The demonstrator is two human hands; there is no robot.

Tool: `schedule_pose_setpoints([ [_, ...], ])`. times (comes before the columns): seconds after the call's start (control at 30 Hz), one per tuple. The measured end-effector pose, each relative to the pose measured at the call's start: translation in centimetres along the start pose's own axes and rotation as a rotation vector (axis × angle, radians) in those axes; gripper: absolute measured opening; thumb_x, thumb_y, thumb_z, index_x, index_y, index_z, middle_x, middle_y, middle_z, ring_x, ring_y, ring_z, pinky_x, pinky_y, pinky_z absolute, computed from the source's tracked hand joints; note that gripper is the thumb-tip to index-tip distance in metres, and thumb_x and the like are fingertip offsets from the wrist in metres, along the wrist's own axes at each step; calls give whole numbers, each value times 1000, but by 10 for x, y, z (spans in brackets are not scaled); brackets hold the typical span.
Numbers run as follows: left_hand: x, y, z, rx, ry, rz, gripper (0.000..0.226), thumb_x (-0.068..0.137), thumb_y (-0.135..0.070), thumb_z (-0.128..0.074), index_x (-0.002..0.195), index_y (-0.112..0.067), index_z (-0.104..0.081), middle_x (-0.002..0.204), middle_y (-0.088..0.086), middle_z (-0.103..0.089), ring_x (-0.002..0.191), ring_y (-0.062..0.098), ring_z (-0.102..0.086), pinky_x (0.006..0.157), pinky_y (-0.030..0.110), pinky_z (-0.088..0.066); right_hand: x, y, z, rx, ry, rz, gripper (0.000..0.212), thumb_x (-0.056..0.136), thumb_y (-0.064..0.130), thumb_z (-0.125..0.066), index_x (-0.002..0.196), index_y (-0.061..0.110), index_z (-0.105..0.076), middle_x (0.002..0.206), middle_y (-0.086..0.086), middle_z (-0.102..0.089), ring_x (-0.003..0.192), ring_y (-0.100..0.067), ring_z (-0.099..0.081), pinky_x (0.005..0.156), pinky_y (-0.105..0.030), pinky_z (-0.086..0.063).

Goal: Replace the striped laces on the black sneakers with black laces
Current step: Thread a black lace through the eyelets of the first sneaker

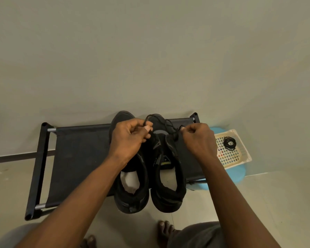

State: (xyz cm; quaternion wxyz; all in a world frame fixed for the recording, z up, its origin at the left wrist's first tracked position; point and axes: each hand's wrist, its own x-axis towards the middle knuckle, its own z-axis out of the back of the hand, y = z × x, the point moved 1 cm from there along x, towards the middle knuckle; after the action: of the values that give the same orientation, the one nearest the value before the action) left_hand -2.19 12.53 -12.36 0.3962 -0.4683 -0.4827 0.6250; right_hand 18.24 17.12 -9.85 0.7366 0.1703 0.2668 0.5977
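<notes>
Black lace runs between both hands over the right sneaker; the left hand and right hand each pinch an end. The left hand hides the left sneaker's front. Both shoes stand on a fabric rack. Beyond the right hand, a basket holds a coiled lace. Eyelets are hard to make out.

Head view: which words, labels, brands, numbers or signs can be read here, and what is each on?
No text can be read.
On the right sneaker, a yellow-green tag: marks too blurred to read.
Through the basket mesh, coloured patches: too small to read.
</notes>
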Motion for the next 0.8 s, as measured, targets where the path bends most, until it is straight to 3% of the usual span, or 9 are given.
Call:
schedule_pose_setpoints([
  [0.07, 3, 2, -2, 34, -20, 22, 11, 93, -7, -75, 97, -17, -78, 85, 2, -79, 83, 17, -77, 78, 28, -62, 0, 3, -2, -24, -17, 6, 19, 97, 34, -63, 108, 24, -74, 99, 0, -75, 97, -25, -68, 76, -30, -44],
  [0.13, 7, 3, -2, 36, -33, 51, 12, 89, -4, -79, 93, -15, -78, 83, 5, -79, 85, 22, -77, 82, 32, -63, 1, 6, -6, 41, -13, 38, 30, 95, 32, -65, 124, 23, -67, 98, 2, -74, 95, -20, -67, 79, -29, -42],
  [0.2, 11, 5, -2, 25, -36, 84, 12, 87, -3, -81, 91, -13, -77, 83, 8, -78, 85, 22, -78, 83, 35, -64, 0, 10, -12, 155, 30, 98, 22, 95, 26, -66, 116, 22, -68, 80, 10, -69, 78, -8, -64, 72, -25, -42],
  [0.27, 15, 7, -1, 19, -41, 111, 11, 86, -3, -82, 89, -11, -75, 82, 10, -78, 83, 22, -79, 82, 34, -64, -1, 12, -19, 151, 127, 133, 11, 96, 23, -66, 104, 24, -73, 78, 12, -69, 72, 0, -63, 66, -21, -46],
  [0.4, 17, 6, -2, 81, -36, 125, 12, 88, -5, -81, 86, -8, -70, 77, 8, -78, 78, 20, -79, 81, 37, -65, -3, 13, -32, 48, 265, 176, 17, 100, 31, -62, 102, 22, -77, 89, 6, -75, 79, -8, -68, 78, -31, -57],
  [0.57, 18, 9, -3, 278, 3, 87, 20, 80, -13, -89, 77, -14, -69, 74, -2, -78, 75, 14, -77, 78, 45, -65, -2, 15, -35, -5, 331, 162, 22, 95, 41, -68, 85, 23, -76, 71, 6, -69, 68, -9, -65, 63, -27, -50],
  [0.7, 16, 9, -8, 412, -41, 25, 24, 78, -19, -89, 70, -22, -67, 74, -11, -76, 73, 3, -72, 74, 37, -63, -1, 15, -37, -26, 358, 156, 18, 94, 36, -70, 84, 22, -76, 72, 5, -70, 70, -12, -66, 63, -26, -49],
  [0.8, 14, 12, -13, 481, -118, 0, 23, 81, -21, -85, 72, -22, -64, 74, -13, -74, 72, 1, -70, 70, 33, -61, 0, 15, -38, -15, 364, 138, 17, 95, 32, -69, 83, 22, -75, 77, 3, -72, 75, -14, -69, 70, -31, -55],
])
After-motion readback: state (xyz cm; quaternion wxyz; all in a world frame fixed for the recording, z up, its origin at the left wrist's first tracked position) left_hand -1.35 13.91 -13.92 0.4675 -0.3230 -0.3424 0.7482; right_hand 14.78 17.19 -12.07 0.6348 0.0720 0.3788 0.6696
